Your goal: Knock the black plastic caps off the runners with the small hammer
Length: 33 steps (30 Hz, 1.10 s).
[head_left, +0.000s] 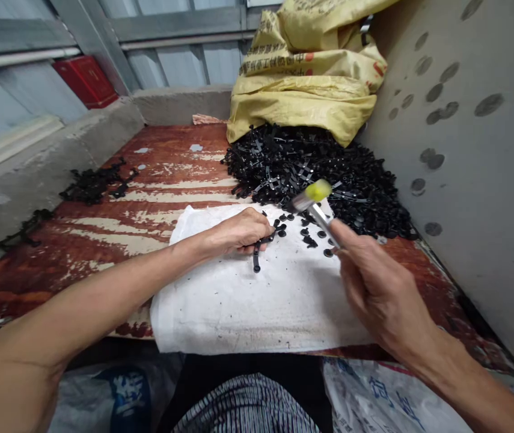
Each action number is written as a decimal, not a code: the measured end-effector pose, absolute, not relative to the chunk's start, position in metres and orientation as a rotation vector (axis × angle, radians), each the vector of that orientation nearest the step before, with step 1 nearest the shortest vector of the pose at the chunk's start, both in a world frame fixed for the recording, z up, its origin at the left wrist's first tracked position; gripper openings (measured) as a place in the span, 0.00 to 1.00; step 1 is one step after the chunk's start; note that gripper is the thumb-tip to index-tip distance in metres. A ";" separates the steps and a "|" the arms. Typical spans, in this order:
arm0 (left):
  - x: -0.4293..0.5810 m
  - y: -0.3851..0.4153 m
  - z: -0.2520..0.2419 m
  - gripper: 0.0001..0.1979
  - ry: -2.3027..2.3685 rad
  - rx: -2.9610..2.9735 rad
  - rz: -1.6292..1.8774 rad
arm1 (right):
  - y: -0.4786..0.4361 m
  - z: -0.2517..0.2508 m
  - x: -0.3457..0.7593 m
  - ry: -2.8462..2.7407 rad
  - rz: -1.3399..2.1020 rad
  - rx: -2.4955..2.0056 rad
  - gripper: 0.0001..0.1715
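My left hand is closed on a black moulded part over the white cloth. One strip of the part, with a round end, sticks out toward me. My right hand wraps around the handle of a small hammer, raised a little right of the part. The hammer head is metal, with a yellow-green end, and is slightly blurred. Several small black round pieces lie loose on the cloth between the hands.
A large heap of black parts spills from a yellow woven sack at the back. Smaller clusters of black parts lie at the left on the worn red board. A spotted pale panel bounds the right side; a concrete ledge bounds the left.
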State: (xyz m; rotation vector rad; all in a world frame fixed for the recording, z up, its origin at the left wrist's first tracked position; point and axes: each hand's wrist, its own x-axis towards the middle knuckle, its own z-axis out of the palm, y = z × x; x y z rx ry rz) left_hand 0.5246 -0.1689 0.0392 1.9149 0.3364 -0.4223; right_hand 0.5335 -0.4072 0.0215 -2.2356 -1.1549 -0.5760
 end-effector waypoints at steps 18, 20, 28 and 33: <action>0.523 -0.176 0.042 0.13 0.440 1.897 -0.438 | -0.409 0.012 0.536 -1.107 -0.393 -2.431 0.28; 0.523 -0.176 0.043 0.13 0.433 1.914 -0.442 | -0.407 0.016 0.538 -1.077 -0.275 -2.408 0.27; 0.505 -0.185 0.057 0.14 -0.122 2.194 -0.413 | -0.383 0.037 0.555 -0.609 0.223 -1.994 0.09; 0.487 -0.191 0.060 0.16 -0.287 2.339 -0.319 | -0.367 0.034 0.551 -0.551 0.492 -1.838 0.15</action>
